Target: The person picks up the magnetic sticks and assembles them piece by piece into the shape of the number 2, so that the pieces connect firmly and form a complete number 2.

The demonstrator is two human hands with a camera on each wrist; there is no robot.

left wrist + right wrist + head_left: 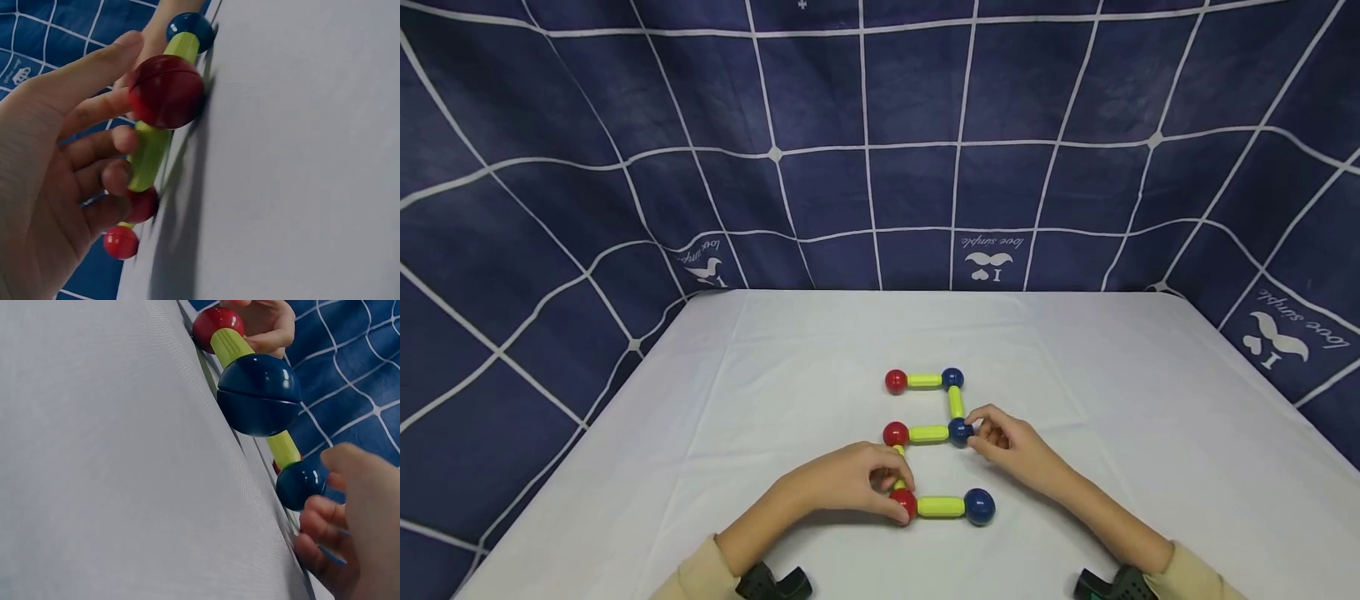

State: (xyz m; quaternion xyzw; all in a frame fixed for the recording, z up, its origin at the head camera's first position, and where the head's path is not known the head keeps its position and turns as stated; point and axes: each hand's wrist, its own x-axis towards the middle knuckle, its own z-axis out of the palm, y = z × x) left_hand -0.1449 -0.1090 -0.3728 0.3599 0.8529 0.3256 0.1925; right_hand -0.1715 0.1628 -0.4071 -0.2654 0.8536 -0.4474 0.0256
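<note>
A flat zigzag figure of balls and yellow-green rods lies on the white table. At its near left corner my left hand [853,479] holds a red ball [166,92] between thumb and forefinger, the other fingers curled beside a yellow-green rod [149,156]. My right hand [1018,446] has its thumb and forefinger at the middle blue ball [960,432], pinching it from the right. Another rod [940,507] runs from the near red ball to the near blue ball [980,507]. Farther up are the middle red ball [896,434], the far red ball [896,382] and the far blue ball [952,379].
White cloth covers the table [760,367], whose far edge meets a dark blue curtain [917,192] with white grid lines. The curtain also hangs along both sides. Dark wrist devices [775,581] sit at both sleeves, close to the near edge of view.
</note>
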